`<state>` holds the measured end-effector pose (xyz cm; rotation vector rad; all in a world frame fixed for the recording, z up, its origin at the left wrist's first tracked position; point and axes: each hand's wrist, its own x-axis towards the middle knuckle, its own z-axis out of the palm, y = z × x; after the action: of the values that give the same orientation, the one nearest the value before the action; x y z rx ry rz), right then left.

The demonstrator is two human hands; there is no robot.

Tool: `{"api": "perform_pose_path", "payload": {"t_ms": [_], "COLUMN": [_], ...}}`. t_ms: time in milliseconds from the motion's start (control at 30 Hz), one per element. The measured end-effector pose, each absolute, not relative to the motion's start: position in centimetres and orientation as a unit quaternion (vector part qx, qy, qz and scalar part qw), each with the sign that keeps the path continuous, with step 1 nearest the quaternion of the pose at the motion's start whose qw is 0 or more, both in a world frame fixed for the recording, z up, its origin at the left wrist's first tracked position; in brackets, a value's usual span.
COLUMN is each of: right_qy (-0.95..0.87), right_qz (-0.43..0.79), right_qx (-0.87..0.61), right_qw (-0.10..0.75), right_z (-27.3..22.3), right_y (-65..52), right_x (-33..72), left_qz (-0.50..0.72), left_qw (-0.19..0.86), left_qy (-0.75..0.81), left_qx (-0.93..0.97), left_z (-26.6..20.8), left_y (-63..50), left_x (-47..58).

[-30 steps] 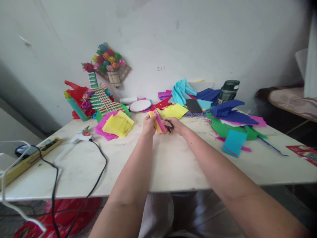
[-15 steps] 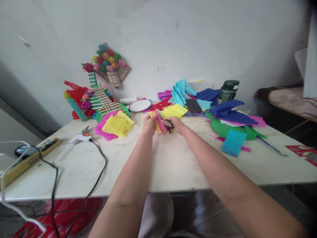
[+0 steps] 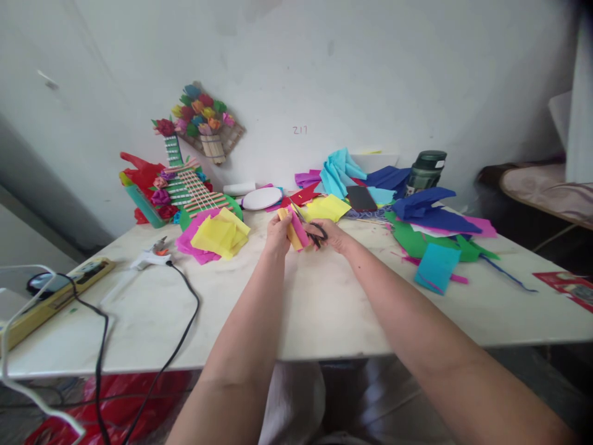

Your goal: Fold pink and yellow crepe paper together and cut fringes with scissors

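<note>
My left hand (image 3: 278, 235) is closed on a folded strip of pink and orange-yellow crepe paper (image 3: 298, 233), held above the middle of the table. In my right hand (image 3: 328, 232) are black-handled scissors (image 3: 319, 233), their blades pointing up and left along the paper's right edge. Whether the blades touch the paper I cannot tell. Just beyond my hands lies a yellow sheet of paper (image 3: 328, 207). To the left, more yellow paper (image 3: 222, 232) rests on a magenta sheet (image 3: 192, 238).
A glue gun (image 3: 155, 256) with a black cord and a power strip (image 3: 62, 296) lie on the left. Behind stands a flower-decorated paper guitar (image 3: 178, 176). Coloured paper, a dark phone (image 3: 362, 198) and a green bottle (image 3: 425, 170) are at the back right. The table's front edge (image 3: 333, 357) is near.
The scissors and their blades have turned slightly beside the paper. Both hands stay in almost the same place, and the things on the table have not moved.
</note>
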<state>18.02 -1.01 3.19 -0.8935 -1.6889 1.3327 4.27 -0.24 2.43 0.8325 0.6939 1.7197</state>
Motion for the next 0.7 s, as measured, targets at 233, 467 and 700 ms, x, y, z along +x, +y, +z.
{"api": "perform_pose_path", "payload": {"t_ms": [233, 467, 700], "right_qy": [-0.700, -0.695, -0.712], "right_qz": [0.540, 0.560, 0.534], "right_qx": [-0.331, -0.312, -0.294], "right_qw": [0.330, 0.326, 0.349], "right_z": [3.2, 3.6, 3.5], "right_y": [-0.8, -0.9, -0.9], "right_x": [19.2, 19.8, 19.5], "left_qz": [0.717, 0.708, 0.699], "left_qw": [0.519, 0.525, 0.533], "left_qy": [0.302, 0.296, 0.272], "left_qx": [0.354, 0.369, 0.391], "left_z": [2.1, 2.2, 2.9], "left_y": [0.0, 0.0, -0.6], "left_x": [3.7, 3.7, 4.0]}}
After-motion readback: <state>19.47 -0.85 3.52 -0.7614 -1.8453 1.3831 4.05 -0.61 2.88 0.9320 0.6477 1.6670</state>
